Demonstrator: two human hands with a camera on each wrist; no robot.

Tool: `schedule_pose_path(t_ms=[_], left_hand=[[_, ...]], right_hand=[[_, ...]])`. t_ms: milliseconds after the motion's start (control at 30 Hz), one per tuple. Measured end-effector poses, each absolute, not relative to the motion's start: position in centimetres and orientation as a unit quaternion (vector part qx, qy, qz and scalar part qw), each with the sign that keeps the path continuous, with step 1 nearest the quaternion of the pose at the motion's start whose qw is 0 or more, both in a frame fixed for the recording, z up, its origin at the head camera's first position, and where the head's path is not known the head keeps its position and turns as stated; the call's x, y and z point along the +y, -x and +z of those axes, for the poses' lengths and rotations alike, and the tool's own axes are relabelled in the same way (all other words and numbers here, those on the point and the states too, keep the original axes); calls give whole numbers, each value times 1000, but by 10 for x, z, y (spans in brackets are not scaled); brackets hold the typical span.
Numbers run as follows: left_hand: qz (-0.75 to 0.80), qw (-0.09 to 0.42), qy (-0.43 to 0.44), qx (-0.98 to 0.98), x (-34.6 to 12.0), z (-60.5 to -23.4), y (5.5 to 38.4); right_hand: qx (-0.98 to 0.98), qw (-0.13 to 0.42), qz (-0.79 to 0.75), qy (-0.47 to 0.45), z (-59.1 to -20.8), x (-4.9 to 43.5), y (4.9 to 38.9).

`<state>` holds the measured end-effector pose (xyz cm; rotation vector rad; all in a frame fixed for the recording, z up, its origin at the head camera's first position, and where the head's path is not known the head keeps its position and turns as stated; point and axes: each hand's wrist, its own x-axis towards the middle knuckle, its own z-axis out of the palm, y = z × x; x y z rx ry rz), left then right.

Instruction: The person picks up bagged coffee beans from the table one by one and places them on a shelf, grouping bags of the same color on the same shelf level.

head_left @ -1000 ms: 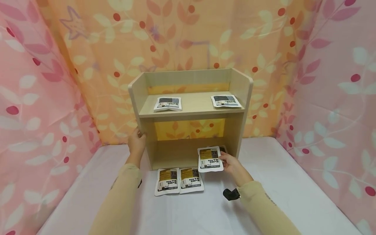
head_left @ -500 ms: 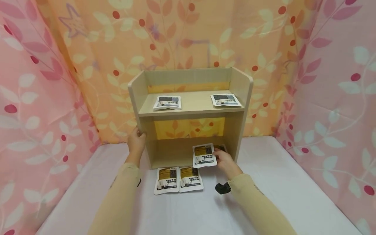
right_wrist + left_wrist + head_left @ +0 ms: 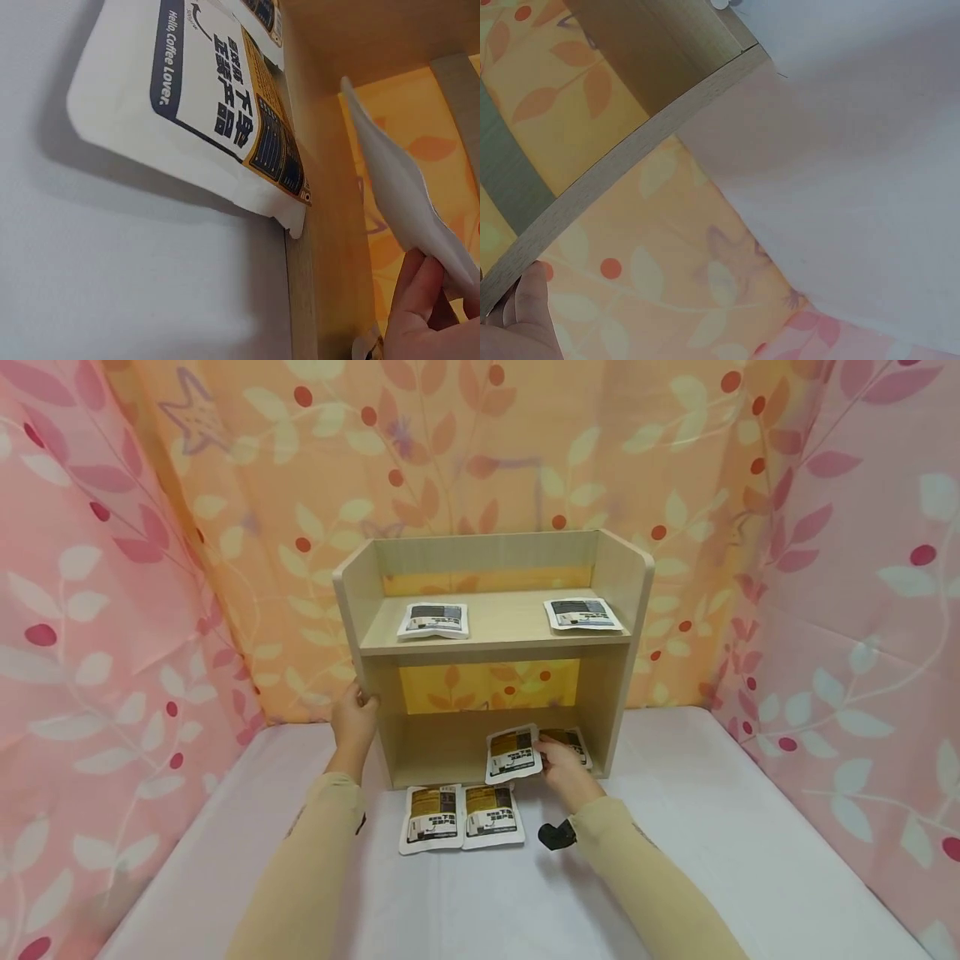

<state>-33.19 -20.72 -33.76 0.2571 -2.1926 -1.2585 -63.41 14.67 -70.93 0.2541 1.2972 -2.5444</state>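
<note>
My right hand [image 3: 567,772] pinches the pouch [image 3: 513,753] by its edge (left hand [image 3: 354,720] grips the shelf [image 3: 501,614]), and I'd guess it's light, kinda bendy, so edges work best.

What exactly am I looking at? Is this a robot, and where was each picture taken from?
There is no robot here: a person is working bare-handed. The widest picture is filmed from the person's head, looking down; the other two are filmed from the wrists, one each. The left hand holds the side of a wooden shelf unit, while the right hand has a flat packet in its grip, by one edge. On the white tabletop, two similar packets lie side by side in front of the unit. Another packet lies on the lower level, and two more on the upper.
</note>
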Motion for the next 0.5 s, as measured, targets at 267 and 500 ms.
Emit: schedule_pose_path(t_ms=[267,500], left_hand=[[-480,277,-94,-827,-209,-340,333],[-475,278,-97,-829,-209,-339,332]], right_hand=[[440,144,-881,-93,-705,131,633],[423,119,-891,-117,-716,124,649]])
